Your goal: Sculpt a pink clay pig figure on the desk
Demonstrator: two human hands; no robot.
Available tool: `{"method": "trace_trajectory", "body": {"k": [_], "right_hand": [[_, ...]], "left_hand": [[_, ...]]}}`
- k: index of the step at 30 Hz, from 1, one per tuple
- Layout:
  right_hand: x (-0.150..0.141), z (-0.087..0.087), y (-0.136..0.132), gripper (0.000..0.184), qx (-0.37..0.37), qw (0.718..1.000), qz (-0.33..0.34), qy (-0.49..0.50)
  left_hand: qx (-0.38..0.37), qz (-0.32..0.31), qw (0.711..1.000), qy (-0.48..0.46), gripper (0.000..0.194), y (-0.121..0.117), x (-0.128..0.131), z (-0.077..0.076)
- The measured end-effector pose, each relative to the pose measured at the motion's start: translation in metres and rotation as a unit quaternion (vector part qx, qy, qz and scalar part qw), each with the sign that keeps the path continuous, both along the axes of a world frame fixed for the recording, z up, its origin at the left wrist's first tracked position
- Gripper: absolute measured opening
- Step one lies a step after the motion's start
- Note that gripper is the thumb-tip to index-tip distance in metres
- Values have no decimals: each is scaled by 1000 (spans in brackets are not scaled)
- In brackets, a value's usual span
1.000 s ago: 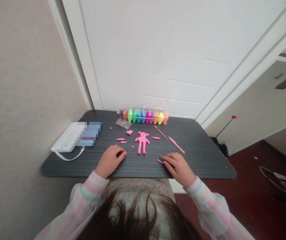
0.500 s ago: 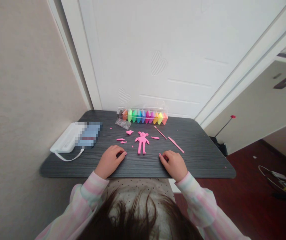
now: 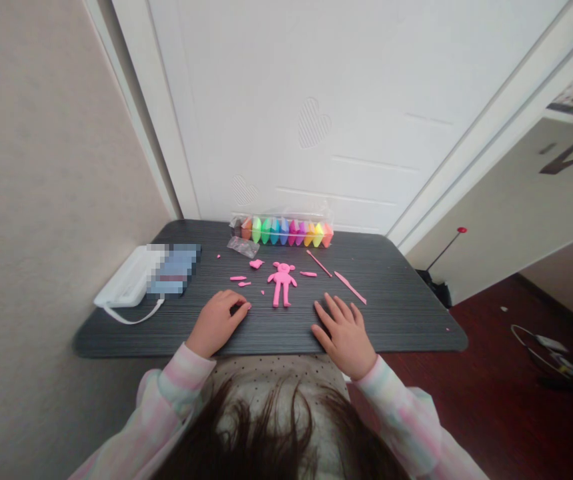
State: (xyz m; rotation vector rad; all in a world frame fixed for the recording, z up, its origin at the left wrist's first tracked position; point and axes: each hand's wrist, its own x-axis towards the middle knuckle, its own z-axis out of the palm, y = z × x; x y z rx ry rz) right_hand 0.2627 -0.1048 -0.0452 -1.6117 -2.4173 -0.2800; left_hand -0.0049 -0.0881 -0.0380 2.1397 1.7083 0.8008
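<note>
Dark table [image 3: 406, 313], pink figure [image 3: 282, 285] on it, right hand [image 3: 349, 340] just opened.

Near the front edge, the right hand has been uncurled, its fingers spread apart, so nothing is seen pinched there; what is under the palm cannot be told. The left hand [image 3: 216, 323] is kept curled, thumb and finger close; whether anything is held cannot be told. Just past and between them, the figure is laid flat, touched by neither. Beside it, a pink lump [image 3: 256, 265], a pink stick [image 3: 319, 263] and a pink knife [image 3: 350, 287] are left. Farther back, colored packs [image 3: 285, 231] are lined up by a white door [image 3: 246, 87].
</note>
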Motion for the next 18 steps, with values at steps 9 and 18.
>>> {"method": "trace_trajectory", "body": {"k": [9, 18], "right_hand": [[-2, -3, -3, 45, 8, 999, -51, -9], [-1, -3, -2, 45, 9, 997, -81, -16]], "left_hand": [[3, -3, 1000, 4, 23, 0, 0, 1], [4, -3, 1000, 2, 23, 0, 0, 2]]}}
